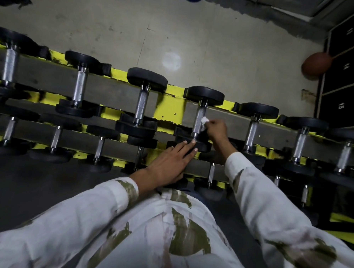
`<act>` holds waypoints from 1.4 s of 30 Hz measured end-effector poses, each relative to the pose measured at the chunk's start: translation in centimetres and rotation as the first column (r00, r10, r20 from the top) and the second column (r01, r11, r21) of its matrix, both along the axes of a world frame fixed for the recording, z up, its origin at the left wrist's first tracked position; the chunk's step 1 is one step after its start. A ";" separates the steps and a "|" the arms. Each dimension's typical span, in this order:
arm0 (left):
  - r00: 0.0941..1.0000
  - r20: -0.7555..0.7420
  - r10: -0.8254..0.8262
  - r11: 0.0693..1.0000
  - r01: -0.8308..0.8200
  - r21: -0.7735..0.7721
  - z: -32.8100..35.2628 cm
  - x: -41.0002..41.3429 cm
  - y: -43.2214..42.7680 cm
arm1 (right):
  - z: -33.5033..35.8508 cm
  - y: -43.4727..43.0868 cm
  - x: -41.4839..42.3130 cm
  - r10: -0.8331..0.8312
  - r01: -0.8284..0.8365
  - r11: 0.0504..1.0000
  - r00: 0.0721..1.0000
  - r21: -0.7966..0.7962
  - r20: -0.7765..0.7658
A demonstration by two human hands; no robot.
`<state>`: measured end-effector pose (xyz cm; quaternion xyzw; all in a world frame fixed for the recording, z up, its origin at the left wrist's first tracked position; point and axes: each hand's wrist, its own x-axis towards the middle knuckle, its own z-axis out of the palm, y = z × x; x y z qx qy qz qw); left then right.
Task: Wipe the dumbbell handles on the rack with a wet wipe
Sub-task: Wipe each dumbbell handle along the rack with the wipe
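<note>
A yellow and grey rack (169,109) runs across the view and carries several black dumbbells with knurled metal handles. My right hand (216,128) pinches a small white wet wipe (204,121) against the right side of one dumbbell handle (198,120) on the upper tier, near the middle. My left hand (171,159) lies flat with straight fingers, its fingertips on the near black head of that same dumbbell (201,145).
More dumbbells sit to both sides, such as one to the left (142,104) and one to the right (252,128), with smaller ones on the lower tiers. A brown ball (316,65) and stacked black boxes (342,79) stand at the right. Behind the rack is bare concrete floor.
</note>
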<state>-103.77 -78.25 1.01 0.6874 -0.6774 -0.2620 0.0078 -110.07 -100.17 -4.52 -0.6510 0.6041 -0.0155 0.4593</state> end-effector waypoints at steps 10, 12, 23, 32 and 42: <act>1.000 0.008 -0.022 1.000 0.022 0.010 0.5 0.4 -0.2 | 1.6 0.9 -0.5 0.709 -0.752 0.173 0.543 -0.636 -0.450; 1.000 0.013 -0.016 1.000 0.015 0.016 0.5 0.2 -0.2 | 2.1 -0.7 0.0 0.699 -0.841 -0.101 0.320 -0.531 -0.640; 0.981 0.020 0.190 0.981 -0.191 0.034 1.2 -2.5 -1.3 | 5.1 -1.4 6.3 0.568 -0.979 -0.202 -0.085 -0.038 -0.819; 0.957 0.041 0.288 0.955 -0.290 0.063 0.9 -4.5 -1.3 | 4.8 -2.1 7.8 0.731 -0.984 -0.141 -0.178 0.110 -0.659; 0.969 0.067 0.236 0.966 -0.241 0.089 1.7 -4.1 -1.3 | 4.8 -4.0 2.3 0.863 -0.915 -0.127 0.089 -0.383 -0.498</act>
